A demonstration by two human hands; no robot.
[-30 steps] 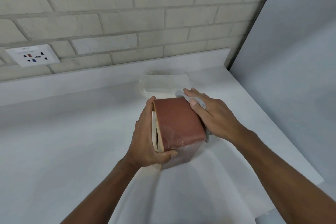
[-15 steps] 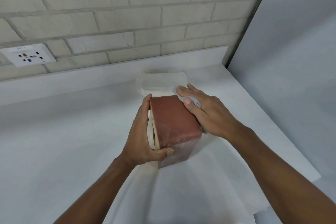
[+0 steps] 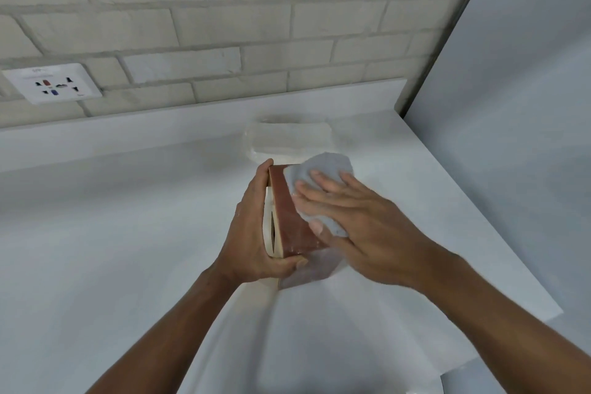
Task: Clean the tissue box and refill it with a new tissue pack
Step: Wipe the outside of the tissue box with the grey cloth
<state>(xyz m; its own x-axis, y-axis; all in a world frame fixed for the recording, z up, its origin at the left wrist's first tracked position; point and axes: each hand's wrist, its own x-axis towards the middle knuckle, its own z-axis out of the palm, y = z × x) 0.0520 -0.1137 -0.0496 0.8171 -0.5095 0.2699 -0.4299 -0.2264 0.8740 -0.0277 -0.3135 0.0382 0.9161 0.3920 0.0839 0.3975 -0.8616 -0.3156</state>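
A left hand [image 3: 252, 233] grips a reddish-brown tissue box [image 3: 289, 221]. The right hand's [image 3: 367, 227] flat fingers [image 3: 319, 176] press a grey cloth [image 3: 329, 163] onto it. Beyond the fingertips, a wrapped tissue pack [image 3: 287, 137] lies on the white desk [image 3: 128, 217].

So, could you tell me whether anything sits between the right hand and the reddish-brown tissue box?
Yes: a crumpled pale grey cloth lies between the flat fingers of the right hand and the upper face of the reddish-brown rectangular tissue box. The left hand grips the box directly, with nothing between.

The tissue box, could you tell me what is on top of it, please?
A grey cloth, pressed by the right hand, covers most of its upper face; the surface beneath is hidden.
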